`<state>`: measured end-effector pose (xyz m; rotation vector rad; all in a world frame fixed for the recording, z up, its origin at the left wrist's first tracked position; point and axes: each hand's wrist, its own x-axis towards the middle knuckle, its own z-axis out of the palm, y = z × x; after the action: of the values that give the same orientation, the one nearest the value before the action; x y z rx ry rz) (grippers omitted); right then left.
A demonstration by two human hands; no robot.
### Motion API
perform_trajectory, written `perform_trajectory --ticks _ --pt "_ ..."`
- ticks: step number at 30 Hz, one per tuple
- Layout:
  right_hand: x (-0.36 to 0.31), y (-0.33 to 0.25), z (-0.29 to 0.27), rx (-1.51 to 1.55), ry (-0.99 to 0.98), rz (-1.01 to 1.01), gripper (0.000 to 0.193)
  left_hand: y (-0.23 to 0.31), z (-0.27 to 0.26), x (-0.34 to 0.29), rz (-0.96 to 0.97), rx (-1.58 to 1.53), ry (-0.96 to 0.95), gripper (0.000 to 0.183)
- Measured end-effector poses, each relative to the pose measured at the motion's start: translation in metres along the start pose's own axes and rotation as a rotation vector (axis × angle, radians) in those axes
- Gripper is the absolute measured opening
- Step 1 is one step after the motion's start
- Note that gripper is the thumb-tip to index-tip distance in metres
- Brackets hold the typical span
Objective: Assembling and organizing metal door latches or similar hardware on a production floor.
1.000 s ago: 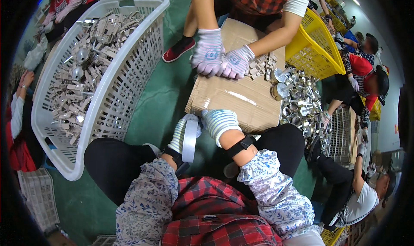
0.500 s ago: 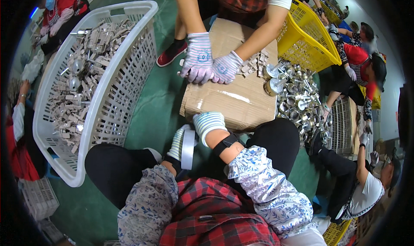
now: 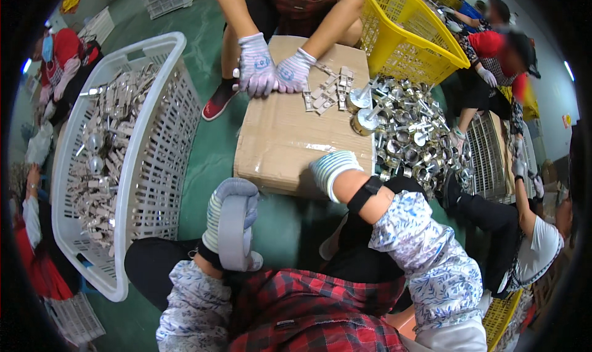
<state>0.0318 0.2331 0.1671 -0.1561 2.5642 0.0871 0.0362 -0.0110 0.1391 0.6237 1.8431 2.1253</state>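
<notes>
A: Left hand (image 3: 231, 213), gloved, is curled tight around a grey tape roll (image 3: 234, 241), held low over the lap, short of the cardboard box (image 3: 283, 136).

B: And the right hand (image 3: 333, 170)?

A: It's at the box's near edge, but the fingers dip behind the wrist; can't tell their state. A co-worker's gloved hands (image 3: 271, 71) bunch together at the far edge, hiding what they hold.

Brown cardboard box (image 3: 290, 136), taped, centre floor betw. white basket & yellow crate.
</notes>
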Motion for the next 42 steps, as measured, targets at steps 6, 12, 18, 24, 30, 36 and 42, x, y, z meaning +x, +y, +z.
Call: perform_trajectory --ticks 6,12,18,24,30,36,42 --pt "0.019 0.033 0.012 0.129 -0.087 -0.103 0.028 0.054 0.025 0.035 -0.409 -0.292 0.045 0.007" --pt "0.000 0.046 -0.027 1.154 0.314 -0.298 0.040 0.059 0.031 0.063 0.115 0.686 -0.356 0.015" --pt "-0.021 0.036 -0.040 1.672 0.336 -0.315 0.039 0.018 0.052 0.097 0.119 0.459 -0.356 0.027" --pt "0.003 0.036 -0.015 1.649 0.395 -0.329 0.041 0.002 0.056 0.114 -0.084 0.179 -0.348 0.044" --pt "0.004 0.041 -0.017 1.527 0.423 -0.138 0.037 -0.029 0.064 0.123 -0.328 -0.988 -0.410 0.059" --pt "-0.002 0.042 -0.029 1.512 0.381 -0.038 0.031 -0.018 0.074 0.122 -0.533 -0.857 -0.144 0.057" --pt "-0.002 0.041 -0.022 1.566 0.411 -0.052 0.031 -0.012 0.074 0.122 -0.427 -0.757 -0.318 0.050"
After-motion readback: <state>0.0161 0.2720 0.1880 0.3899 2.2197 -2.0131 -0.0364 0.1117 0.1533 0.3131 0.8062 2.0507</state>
